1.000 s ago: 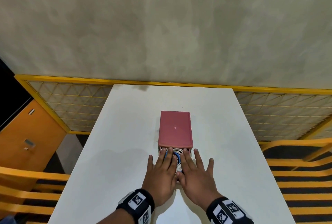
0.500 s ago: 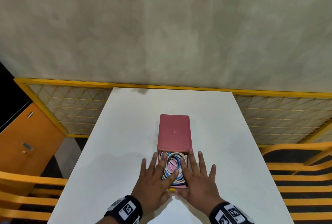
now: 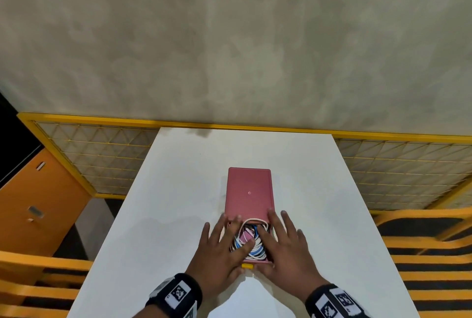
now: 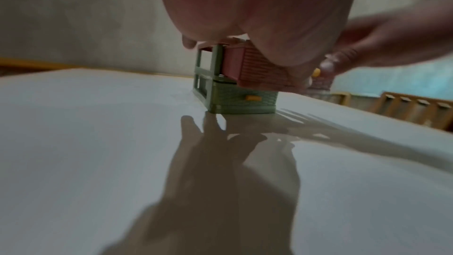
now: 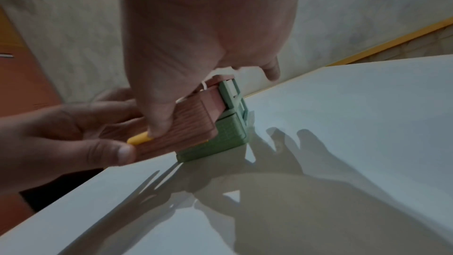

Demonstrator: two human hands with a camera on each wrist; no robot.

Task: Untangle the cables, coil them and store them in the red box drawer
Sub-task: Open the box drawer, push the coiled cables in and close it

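Cables (image 3: 251,242) in drawer (image 3: 265,262), between left hand (image 3: 221,248) and right hand (image 3: 286,248).

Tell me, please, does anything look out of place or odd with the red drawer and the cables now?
Yes. A white cable loop arches up at the back of the open red drawer, right under the red box top edge. It may catch there if the drawer is pushed in. Nothing looks spilled or damaged.

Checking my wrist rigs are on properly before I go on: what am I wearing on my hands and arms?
Both hands, left hand and right hand, are bare, with no gloves and no sleeves in view. Each wrist carries a black band bearing white tags printed with black square-pattern markers: left band, right band.
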